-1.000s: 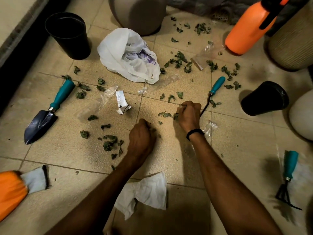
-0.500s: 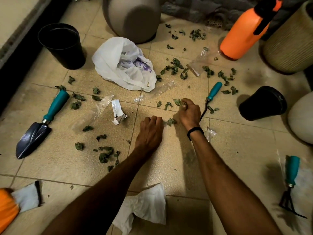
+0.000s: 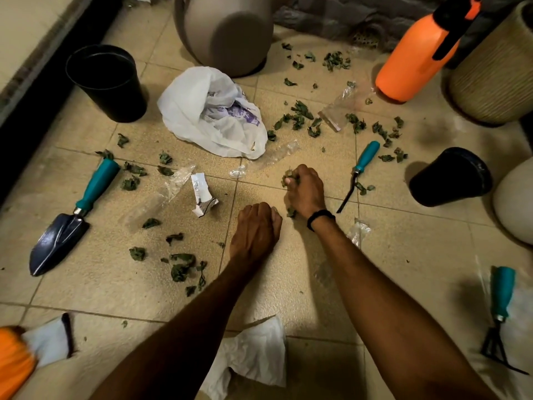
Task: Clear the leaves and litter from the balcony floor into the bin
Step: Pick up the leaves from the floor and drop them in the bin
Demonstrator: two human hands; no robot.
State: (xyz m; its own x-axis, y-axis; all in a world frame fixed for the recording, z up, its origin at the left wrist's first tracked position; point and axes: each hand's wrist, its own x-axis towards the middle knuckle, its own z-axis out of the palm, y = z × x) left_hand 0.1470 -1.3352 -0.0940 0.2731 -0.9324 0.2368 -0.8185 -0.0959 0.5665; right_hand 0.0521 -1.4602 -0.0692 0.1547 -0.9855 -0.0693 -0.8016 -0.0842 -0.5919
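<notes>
My right hand (image 3: 305, 192) is low on the tiled floor and grips a clump of green leaves (image 3: 288, 180). Just left of it and nearer to me, my left hand (image 3: 255, 232) rests knuckles-up on the tile with its fingers curled under; whatever is inside is hidden. One leaf (image 3: 291, 212) lies between the two hands. More leaves lie scattered at the left (image 3: 181, 267) and beyond the hands (image 3: 300, 116). A torn wrapper (image 3: 202, 194) and clear plastic scraps (image 3: 170, 189) lie left of the hands. The black bin (image 3: 106, 82) stands upright at the far left.
A white plastic bag (image 3: 213, 116) lies beyond the hands. Teal-handled trowel (image 3: 75, 215), weeder (image 3: 360, 168) and rake (image 3: 499, 313) lie around. A tipped black pot (image 3: 450, 177), orange sprayer (image 3: 415, 56), beige pot (image 3: 227, 30) and woven pot (image 3: 496, 67) ring the area. Tissue (image 3: 253, 356) lies near me.
My right hand has moved forward across the tile, gathering leaves into its grip. My left hand has shifted forward and right, closer to the right wrist.
</notes>
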